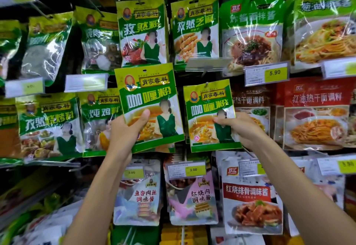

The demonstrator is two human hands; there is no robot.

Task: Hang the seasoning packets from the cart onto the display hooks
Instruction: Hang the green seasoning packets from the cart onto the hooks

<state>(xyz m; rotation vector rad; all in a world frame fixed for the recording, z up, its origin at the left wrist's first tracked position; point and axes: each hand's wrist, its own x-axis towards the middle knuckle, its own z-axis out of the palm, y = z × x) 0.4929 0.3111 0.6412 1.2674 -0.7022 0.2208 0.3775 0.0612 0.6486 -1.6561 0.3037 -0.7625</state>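
My left hand (125,129) grips a green and yellow curry powder packet (154,94) by its lower left corner, thumb on the front. The packet is held up in front of the display, its punched hole free at the top. My right hand (240,129) pinches a second, identical curry powder packet (208,108) at its right edge. That packet hangs on a display hook (207,85) just right of the first one. The cart is out of sight.
Rows of hanging seasoning and sauce packets fill the rack all around. Price tag holders (266,74) stick out on hook ends, one clear holder (204,65) right above the hung packet. More packets (192,194) hang below my hands.
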